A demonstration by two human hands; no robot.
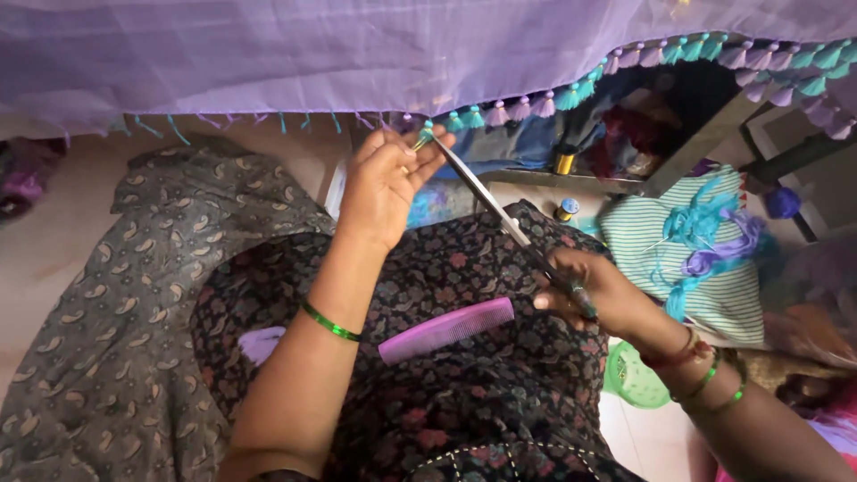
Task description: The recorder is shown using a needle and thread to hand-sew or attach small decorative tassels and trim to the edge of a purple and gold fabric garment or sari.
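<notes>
Scissors, long and steel-bladed (500, 214), held in the right hand (594, 295), whose fingers are closed through the handles above the lap; the long axis runs on a diagonal from that hand at lower right up to the tips at upper left, which point at the fabric's edge. Blades appear nearly closed, though their exact gap cannot be told. Left hand (386, 183), raised with fingers pinched shut on one small green thread tassel (422, 137), apparently drawing it taut and away from the hem so the blade tips can meet it cleanly. Sheer lilac fabric with a fringe of lilac and teal tassels (357, 54), hanging across the top of the view, its border curving up to the right. Pink plastic comb (446, 329), lying flat on the dark floral-print lap cloth (482, 384), between the two forearms and within easy reach. Striped green-and-white cloth (643, 245) to the right, carrying loose teal and purple thread hanks (714, 241). Yellow thread spool (564, 161) standing on a ledge behind the scissors. Green glass bangle (330, 321) on the left forearm; green perforated plastic lid (632, 375) under the right wrist.
</notes>
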